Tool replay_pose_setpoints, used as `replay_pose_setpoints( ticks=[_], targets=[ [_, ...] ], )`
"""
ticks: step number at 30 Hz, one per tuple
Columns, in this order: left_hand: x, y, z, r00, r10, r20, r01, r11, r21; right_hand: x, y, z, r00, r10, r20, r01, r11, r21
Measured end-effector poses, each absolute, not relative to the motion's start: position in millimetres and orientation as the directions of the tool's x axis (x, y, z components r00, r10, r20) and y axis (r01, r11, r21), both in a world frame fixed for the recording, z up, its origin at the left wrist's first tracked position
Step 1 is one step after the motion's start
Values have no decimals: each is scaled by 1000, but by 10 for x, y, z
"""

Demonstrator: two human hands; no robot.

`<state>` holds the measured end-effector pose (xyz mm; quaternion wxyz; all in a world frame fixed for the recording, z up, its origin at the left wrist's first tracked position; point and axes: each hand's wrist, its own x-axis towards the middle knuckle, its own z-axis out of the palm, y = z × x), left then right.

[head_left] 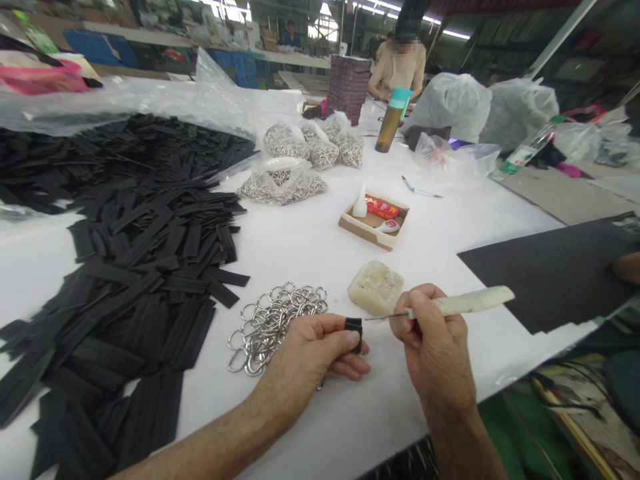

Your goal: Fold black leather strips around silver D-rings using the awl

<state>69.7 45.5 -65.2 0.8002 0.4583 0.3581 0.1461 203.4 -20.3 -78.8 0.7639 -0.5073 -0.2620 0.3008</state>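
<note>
My left hand [325,343] pinches a folded black strip [354,327] between thumb and fingers; part of the strip is hidden by the fingers. In my right hand [435,333] is an awl [473,301] with a pale, wrapped-looking handle. Its thin metal tip points left, close to the strip; whether it touches cannot be told. Behind the hands lies a whitish wax-like block [376,287]. A pile of metal D-shaped rings [270,320] spreads beside and partly behind my left hand. Many loose black strips [145,267] are heaped on the left.
Beyond the rings stand clear bags of metal rings [283,183]. A small open box [370,233] holds a red packet, and a pen [420,191] lies behind it. A teal-capped bottle [393,120] stands farther back. Black sheets [545,273] cover the right edge. A person [400,67] works across the table.
</note>
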Motion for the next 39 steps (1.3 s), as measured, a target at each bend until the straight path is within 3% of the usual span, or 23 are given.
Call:
replay_pose_setpoints(
  ticks=[22, 29, 39],
  targets=[
    [685, 437, -644, 715, 547, -435, 145, 493, 858, 1986, -159, -857, 611, 791, -13, -301, 218, -928],
    [668, 426, -660, 728, 508, -460, 199, 486, 851, 2056, -142, -883, 477, 879, -26, -349, 162, -923],
    [666, 430, -713, 732, 488, -476, 187, 528, 828, 2126, -162, -851, 603, 795, 72, -369, 357, -858]
  ],
)
